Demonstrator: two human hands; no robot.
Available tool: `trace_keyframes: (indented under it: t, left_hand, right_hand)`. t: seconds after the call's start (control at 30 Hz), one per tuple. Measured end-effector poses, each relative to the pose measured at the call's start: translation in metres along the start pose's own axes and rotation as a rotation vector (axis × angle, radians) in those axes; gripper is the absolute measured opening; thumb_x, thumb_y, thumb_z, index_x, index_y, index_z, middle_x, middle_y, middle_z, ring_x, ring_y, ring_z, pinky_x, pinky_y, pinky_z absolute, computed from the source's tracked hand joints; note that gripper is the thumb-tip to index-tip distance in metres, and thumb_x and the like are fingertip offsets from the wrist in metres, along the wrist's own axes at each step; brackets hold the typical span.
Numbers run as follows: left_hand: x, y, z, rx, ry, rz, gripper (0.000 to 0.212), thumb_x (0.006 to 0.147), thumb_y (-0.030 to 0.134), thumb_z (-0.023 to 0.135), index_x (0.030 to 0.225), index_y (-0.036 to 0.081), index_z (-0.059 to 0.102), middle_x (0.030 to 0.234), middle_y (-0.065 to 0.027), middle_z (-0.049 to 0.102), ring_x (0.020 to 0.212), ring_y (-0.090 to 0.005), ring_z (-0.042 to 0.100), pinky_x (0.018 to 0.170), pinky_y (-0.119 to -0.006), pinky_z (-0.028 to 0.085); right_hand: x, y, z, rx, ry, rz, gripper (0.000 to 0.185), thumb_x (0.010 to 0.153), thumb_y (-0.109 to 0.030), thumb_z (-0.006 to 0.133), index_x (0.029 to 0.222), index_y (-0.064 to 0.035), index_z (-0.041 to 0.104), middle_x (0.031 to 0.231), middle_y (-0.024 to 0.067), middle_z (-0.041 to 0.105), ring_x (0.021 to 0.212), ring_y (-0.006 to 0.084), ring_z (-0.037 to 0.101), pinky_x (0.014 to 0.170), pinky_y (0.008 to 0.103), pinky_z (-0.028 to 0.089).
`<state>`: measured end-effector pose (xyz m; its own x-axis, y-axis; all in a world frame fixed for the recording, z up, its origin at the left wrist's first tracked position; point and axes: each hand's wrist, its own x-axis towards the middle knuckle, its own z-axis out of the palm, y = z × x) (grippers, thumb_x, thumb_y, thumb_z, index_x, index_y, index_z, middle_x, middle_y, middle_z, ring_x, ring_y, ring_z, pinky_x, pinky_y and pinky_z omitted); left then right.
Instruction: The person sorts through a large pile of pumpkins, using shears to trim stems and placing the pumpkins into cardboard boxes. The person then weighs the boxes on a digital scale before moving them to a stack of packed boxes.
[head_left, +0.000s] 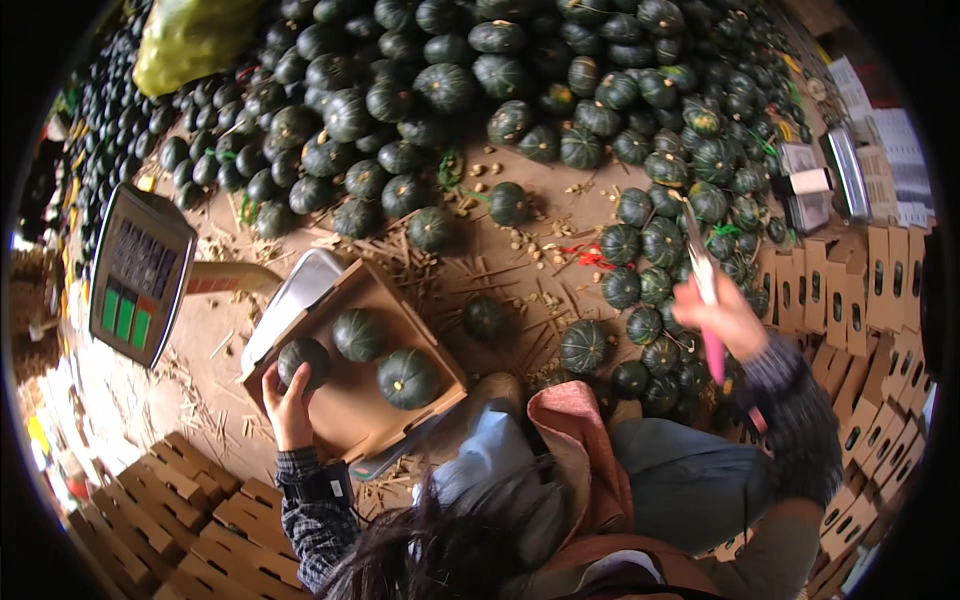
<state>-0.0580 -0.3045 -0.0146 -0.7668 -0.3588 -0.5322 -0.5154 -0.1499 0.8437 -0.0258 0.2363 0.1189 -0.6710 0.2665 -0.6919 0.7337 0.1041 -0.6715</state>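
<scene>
My left hand (288, 409) grips a dark green squash (305, 361) at the left side of an open cardboard box (341, 420). Two more squashes, one farther back (360, 334) and one nearer me (408, 379), rest on the box floor. The box sits tilted in view on the metal platform (296, 296) of a digital scale. Off to the right, my right hand (724, 315) is closed around a pink-handled cutting tool (703, 274), its pale blade pointing away from me. Motion blurs it, so its exact kind is unclear. Below that hand lie several squashes (660, 354).
A large heap of squashes (450, 86) spreads across the far side. The scale's display head (142, 274) stands at left. Folded cardboard boxes are stacked at lower left (217, 540) and right (862, 300). A yellow mesh sack (187, 45) is at upper left. Stem scraps litter the floor.
</scene>
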Motion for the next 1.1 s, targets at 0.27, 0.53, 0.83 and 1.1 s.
trace_keyframes:
  t: [0.27,0.53,0.83,1.1]
  left_hand:
    - [0.014,-0.007,-0.002,0.286,0.147,0.385,0.057,0.085,0.006,0.065,0.133,0.001,0.036,0.125,-0.0121,0.048,0.114,-0.0189,0.047,0.094,-0.031,0.041]
    - [-0.026,0.051,0.092,0.773,0.300,0.891,0.070,0.075,0.026,0.077,0.128,-0.001,0.039,0.122,-0.0161,0.043,0.114,-0.0285,0.044,0.098,-0.035,0.036]
    - [-0.071,0.047,0.153,0.546,-0.243,0.857,0.043,0.081,0.019,0.069,0.118,0.006,0.051,0.115,-0.0097,0.051,0.112,-0.0250,0.044,0.097,-0.036,0.032]
    - [-0.073,0.048,0.165,0.608,-0.418,0.956,0.041,0.080,0.019,0.070,0.114,0.005,0.053,0.114,-0.0105,0.052,0.109,-0.0275,0.046,0.096,-0.037,0.036]
  right_hand:
    - [0.243,-0.024,0.052,-0.930,0.560,-0.236,0.065,0.068,-0.032,0.074,0.109,0.0028,0.038,0.096,0.0263,0.063,0.091,0.0399,0.062,0.085,0.0499,0.043]
    - [0.336,-0.011,0.043,-0.962,0.480,-0.315,0.081,0.058,-0.028,0.079,0.125,-0.0091,0.037,0.107,0.0188,0.061,0.099,0.0376,0.058,0.084,0.0462,0.049]
    - [0.364,0.012,0.040,-0.565,0.340,-0.405,0.049,0.055,-0.016,0.072,0.092,0.0069,0.048,0.088,0.0193,0.061,0.082,0.0282,0.060,0.071,0.0399,0.048]
    - [0.304,0.035,0.037,-0.732,0.467,-0.174,0.061,0.051,-0.013,0.074,0.103,0.0075,0.050,0.101,0.0256,0.061,0.097,0.0380,0.060,0.085,0.0418,0.047]
